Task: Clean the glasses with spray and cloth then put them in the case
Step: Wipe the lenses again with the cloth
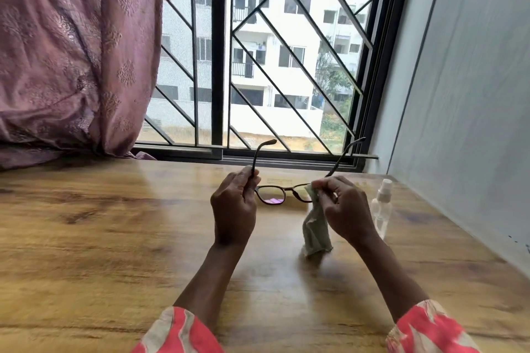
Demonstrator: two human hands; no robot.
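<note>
I am watching the glasses (282, 190) being held up just above the table (114, 223), slightly toward one o'clock of the picture's centre. The left hand (233, 205) is pinching the frame's left corner, where the temple hinges, between thumb and curled fingers. The right hand (342, 208) is pinching the cloth (315, 226) around the right lens, so that lens is hidden; the rest of the cloth is hanging down toward six o'clock, and whether its tail is touching the wood I cannot tell. Both grips are pressed together on something, neither spread.

The frame's long axis is running from nine to three o'clock, almost level. The lenses are facing back toward me, and both temples are unfolded and pointing away toward twelve o'clock, up at the window grille (286, 51).

As I am judging it, the wiping step is under way on the right lens, with the left lens showing a purple glint and waiting its turn. The risks are plain enough. The left grip is sitting on the hinge, so a hard rub from the right could be twisting the frame or straining that temple. Pinching through a bunched cloth could be dragging grit across the lens. The spray bottle (381, 209) is standing just beside the right wrist at three o'clock, and a wide elbow swing could be knocking it over. I am not seeing any case in this view, so the final step will be needing a search first.
</note>
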